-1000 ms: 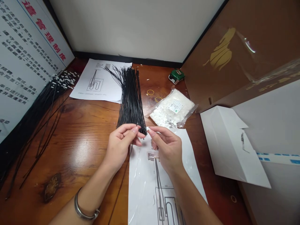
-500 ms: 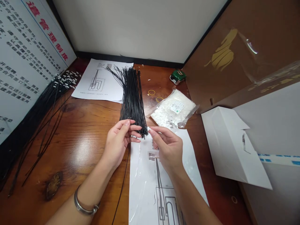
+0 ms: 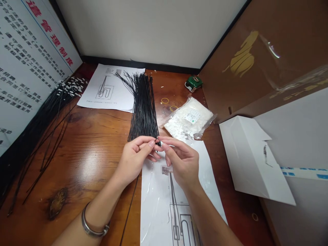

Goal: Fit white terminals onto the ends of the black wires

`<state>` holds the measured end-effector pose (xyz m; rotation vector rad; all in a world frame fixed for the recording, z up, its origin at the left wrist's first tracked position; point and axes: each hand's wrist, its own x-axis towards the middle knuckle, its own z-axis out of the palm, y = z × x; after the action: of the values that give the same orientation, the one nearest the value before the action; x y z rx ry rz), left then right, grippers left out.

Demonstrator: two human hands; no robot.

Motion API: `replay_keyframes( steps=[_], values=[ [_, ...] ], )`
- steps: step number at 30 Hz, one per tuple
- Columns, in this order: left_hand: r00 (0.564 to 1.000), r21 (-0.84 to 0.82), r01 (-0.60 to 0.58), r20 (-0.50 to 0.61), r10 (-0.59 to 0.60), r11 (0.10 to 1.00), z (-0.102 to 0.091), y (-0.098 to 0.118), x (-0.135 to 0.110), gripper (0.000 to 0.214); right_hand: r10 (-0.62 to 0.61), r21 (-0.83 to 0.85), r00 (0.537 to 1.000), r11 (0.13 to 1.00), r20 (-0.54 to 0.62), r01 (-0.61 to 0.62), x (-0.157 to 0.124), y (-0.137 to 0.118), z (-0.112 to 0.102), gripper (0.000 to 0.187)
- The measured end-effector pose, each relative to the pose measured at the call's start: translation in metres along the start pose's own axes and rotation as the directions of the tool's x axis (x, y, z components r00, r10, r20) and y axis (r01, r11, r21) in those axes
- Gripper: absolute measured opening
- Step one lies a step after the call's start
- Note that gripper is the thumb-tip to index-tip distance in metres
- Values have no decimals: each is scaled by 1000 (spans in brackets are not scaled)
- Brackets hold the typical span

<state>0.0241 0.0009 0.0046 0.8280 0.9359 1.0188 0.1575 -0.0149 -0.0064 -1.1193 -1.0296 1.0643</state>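
Note:
My left hand (image 3: 139, 152) pinches a thin black wire (image 3: 130, 208), which trails down from it toward the front of the table. Opposite, my right hand (image 3: 183, 157) is closed at the fingertips on a tiny white connector housing (image 3: 162, 145), mostly covered by the fingers. The fingertips of both hands meet just over the near end of a thick bundle of black wires (image 3: 144, 106). Below my hands lies a printed drawing sheet (image 3: 153, 205). A clear bag of small white connector housings (image 3: 189, 118) rests beyond my right hand.
A second drawing sheet (image 3: 88, 92) lies at the back left. Wires with white ends (image 3: 33, 130) are piled along the left panel. A green tape measure (image 3: 194, 83), yellow rubber bands (image 3: 165, 100) and a folded white box (image 3: 251, 157) are on the right.
My left hand has moved right with the wire, so its fingertips now meet those of my right hand. My right hand has stayed almost in place.

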Motion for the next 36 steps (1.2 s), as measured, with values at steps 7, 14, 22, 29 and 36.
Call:
replay_keyframes(
  steps=[7, 14, 22, 29, 36],
  values=[
    [1000, 96, -21, 9, 20, 995, 1, -1, -1, 19, 22, -19, 1000, 1000, 13, -22, 1, 1, -1, 8],
    [999, 151, -24, -23, 28, 988, 4, -2, -2, 20, 3, -61, 1000, 998, 4, -3, 2, 0, 0, 6],
    [1000, 145, -6, -12, 8, 989, 2, -2, -3, 18, 55, 8, 990, 998, -132, -55, 3, 3, -3, 10],
    [1000, 223, -27, -3, 28, 975, 5, -5, -3, 9, 85, 11, 984, 996, -155, -84, 2, 3, -4, 14],
    [999, 191, -14, -37, 22, 982, 6, -5, -4, 10, 103, 86, 994, 991, -35, -100, 3, 1, -3, 7]
  ],
)
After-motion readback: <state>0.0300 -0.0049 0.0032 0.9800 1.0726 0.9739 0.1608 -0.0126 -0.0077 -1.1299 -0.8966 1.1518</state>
